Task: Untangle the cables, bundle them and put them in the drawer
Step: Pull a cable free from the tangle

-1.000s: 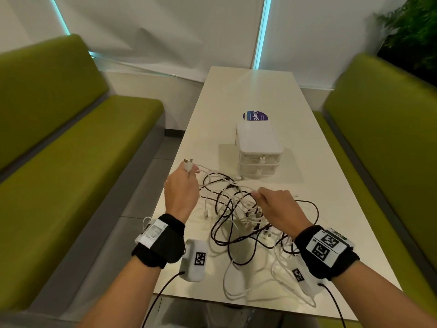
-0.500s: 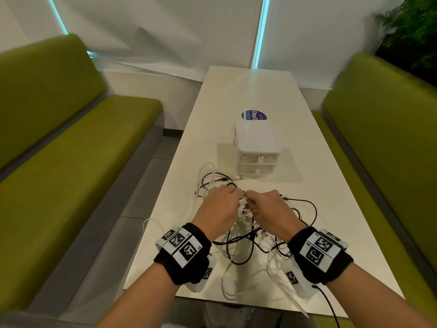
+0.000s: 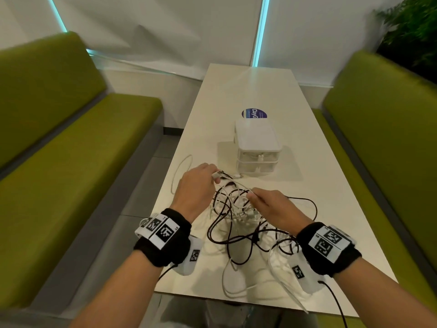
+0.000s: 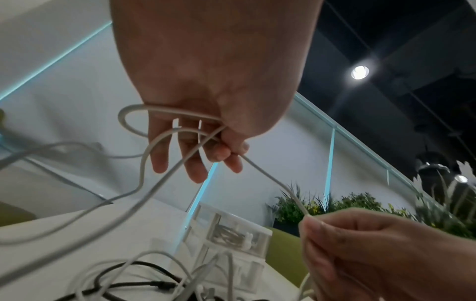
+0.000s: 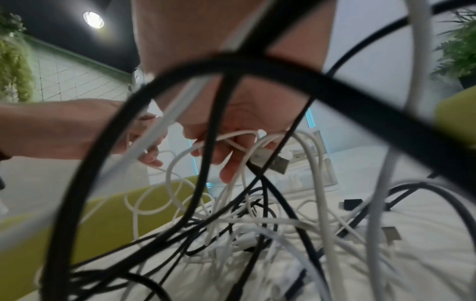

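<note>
The cables (image 3: 238, 223) are white and black on the cream-white tabletop (image 3: 319, 185). The drawer box (image 3: 256, 147) is white, the benches (image 3: 71, 150) olive green, the wristbands (image 3: 165, 242) black with checkered tags.

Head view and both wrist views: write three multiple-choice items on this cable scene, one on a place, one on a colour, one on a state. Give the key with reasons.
1. Where does the small white plastic two-drawer box stand?
A. on the white table, beyond the cable tangle
B. on the left bench
C. on the floor

2. What colours are the tangled cables?
A. red and blue
B. black and white
C. all green

3. What is the left hand doing?
A. lying flat on the table
B. pulling a drawer open
C. pinching a thin white cable

Key: 1 A, the head view shows the box on the tabletop past the hands. 2 B, only black and white strands show. 3 C, the left wrist view shows thumb and fingers pinching the cable, which runs on to the right hand.
</note>
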`<state>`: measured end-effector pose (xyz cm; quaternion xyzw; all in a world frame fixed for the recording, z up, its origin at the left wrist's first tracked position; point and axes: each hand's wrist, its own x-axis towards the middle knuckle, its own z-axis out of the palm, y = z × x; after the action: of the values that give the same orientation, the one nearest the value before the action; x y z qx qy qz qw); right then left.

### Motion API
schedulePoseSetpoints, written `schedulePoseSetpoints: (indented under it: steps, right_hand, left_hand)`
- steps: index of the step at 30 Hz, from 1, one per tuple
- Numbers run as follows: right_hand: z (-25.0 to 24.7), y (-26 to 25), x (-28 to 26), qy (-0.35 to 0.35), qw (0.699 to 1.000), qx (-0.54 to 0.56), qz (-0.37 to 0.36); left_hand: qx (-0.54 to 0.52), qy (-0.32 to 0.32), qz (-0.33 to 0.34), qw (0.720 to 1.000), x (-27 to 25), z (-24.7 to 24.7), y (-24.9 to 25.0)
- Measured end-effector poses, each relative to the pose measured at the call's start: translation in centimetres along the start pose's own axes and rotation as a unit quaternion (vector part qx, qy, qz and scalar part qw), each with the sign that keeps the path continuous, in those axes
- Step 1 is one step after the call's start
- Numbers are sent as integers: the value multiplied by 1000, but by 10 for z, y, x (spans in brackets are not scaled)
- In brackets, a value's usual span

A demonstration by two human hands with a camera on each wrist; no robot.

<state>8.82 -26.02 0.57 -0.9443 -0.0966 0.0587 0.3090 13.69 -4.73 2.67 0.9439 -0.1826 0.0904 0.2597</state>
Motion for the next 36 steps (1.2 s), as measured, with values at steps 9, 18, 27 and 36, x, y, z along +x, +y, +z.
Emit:
schedulePoseSetpoints:
  steps: [9, 18, 27, 36]
  right_hand:
    - [4, -12, 8, -19, 1000, -24, -7]
    - [6, 4, 0, 27, 999, -31, -28]
    - [7, -8, 5, -9, 998, -68, 6]
    - [16, -8, 12, -12, 999, -36, 20]
  left_hand:
    - [33, -124, 132, 983, -9, 20, 35]
    - [72, -100, 48, 991, -11, 7, 23]
    - [-66, -19, -41, 997, -6, 1, 3]
    - [-64, -67, -56, 994, -8, -16, -19]
